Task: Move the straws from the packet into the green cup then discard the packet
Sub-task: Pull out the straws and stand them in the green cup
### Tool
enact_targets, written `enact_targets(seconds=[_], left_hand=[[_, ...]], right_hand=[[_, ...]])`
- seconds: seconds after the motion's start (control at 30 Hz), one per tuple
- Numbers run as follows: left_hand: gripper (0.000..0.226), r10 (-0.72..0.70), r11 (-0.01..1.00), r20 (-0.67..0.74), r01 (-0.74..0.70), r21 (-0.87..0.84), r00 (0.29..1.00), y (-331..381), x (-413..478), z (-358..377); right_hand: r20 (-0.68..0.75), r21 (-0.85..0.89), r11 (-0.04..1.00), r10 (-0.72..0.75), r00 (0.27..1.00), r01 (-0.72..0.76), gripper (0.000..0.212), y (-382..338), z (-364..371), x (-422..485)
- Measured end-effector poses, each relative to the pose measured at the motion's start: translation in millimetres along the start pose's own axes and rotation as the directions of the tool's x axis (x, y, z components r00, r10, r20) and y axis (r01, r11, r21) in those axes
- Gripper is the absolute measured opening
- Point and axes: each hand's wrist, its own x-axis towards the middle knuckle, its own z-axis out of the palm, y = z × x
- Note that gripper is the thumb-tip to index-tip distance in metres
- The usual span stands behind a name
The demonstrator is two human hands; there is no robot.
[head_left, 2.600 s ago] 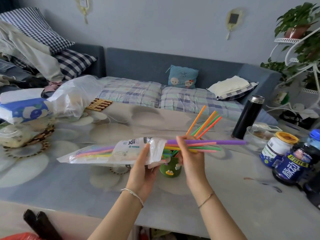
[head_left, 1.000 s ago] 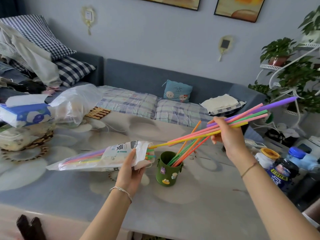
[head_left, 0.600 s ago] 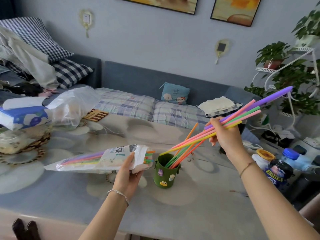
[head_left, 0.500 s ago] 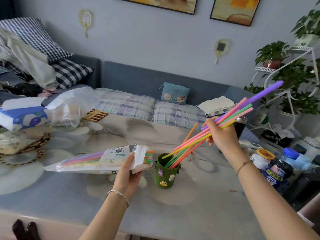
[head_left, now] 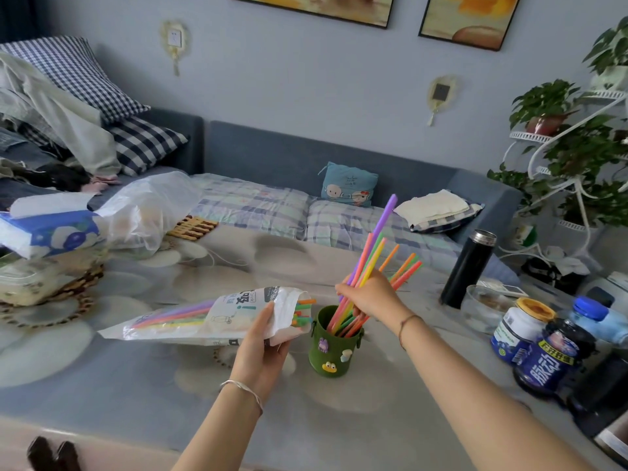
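On the grey table (head_left: 136, 385) the task is judged to be in its middle step. The packet (head_left: 217, 314) is held nearly level above the table, just left of the green cup (head_left: 334, 345), with its open mouth turned toward the cup. It is pinched near that mouth by the left hand (head_left: 261, 348), thumb on top and fingers curled beneath. A bundle of straws (head_left: 368, 256) is gripped by the right hand (head_left: 368, 297), whose fingers are curled round it, and its lower ends are already inside the cup beside others leaning there. More straws (head_left: 176, 316) are seen through the packet's clear film, a few tips poking from the mouth. The next move is judged to call for the bundle to be released against the rim and another bunch to be drawn out; the packet cannot yet be discarded. On the packet a large "吸" with an exclamation mark is read; the smaller print is too fine. On the dark bottle (head_left: 547, 365) at the right, "脉动" is read in white.
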Motion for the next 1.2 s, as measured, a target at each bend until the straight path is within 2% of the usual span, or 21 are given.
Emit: enact_targets(seconds=[0.13,0.4,0.5,0.67,0.73,0.87,0.97,1.07,1.2], left_hand=[[0.013,0.008,1.0,-0.001,-0.008,-0.008,1.0,3.2,1.7,-0.4],[0.014,0.007,1.0,0.01,-0.007,0.001,1.0,4.2,2.1,-1.7],[0.016,-0.001,1.0,0.004,0.001,0.0,1.0,3.5,2.9,-3.2],[0.034,0.007,1.0,0.004,-0.007,0.004,1.0,-0.1,5.9,-4.6],[0.037,0.009,1.0,-0.002,-0.009,0.022,1.0,-1.2,6.4,-4.8],[0.038,0.011,0.999,-0.01,-0.011,0.041,1.0,-4.9,7.0,-5.1],[0.042,0.017,0.997,-0.019,-0.016,0.071,1.0,-7.4,8.8,-6.9],[0.039,0.016,0.989,-0.013,-0.014,0.146,1.0,-10.1,7.5,-7.6],[0.041,0.027,0.977,-0.016,-0.023,0.212,1.0,-9.4,6.9,-8.0]], right_hand=[[0.019,0.015,1.0,-0.004,1.0,0.004,0.018,1.2,5.7,4.2],[-0.188,0.035,0.999,-0.013,0.982,0.02,0.032,3.7,-4.3,3.6],[-0.3,0.103,0.994,-0.006,0.954,0.039,0.033,8.9,-10.8,0.6],[-0.457,0.314,0.939,0.019,0.889,0.141,0.044,21.5,-17.8,-8.8],[-0.482,0.352,0.925,0.046,0.875,0.145,0.043,26.5,-15.4,-11.9],[-0.419,0.468,0.866,0.042,0.907,0.176,0.026,24.2,1.3,-32.6],[-0.274,0.568,0.803,-0.023,0.961,0.181,0.011,18.8,31.8,-50.1],[-0.154,0.533,0.824,-0.127,0.98,0.19,0.006,18.8,63.3,-59.5],[-0.165,0.495,0.826,-0.215,0.963,0.269,0.004,17.0,79.9,-62.0]])
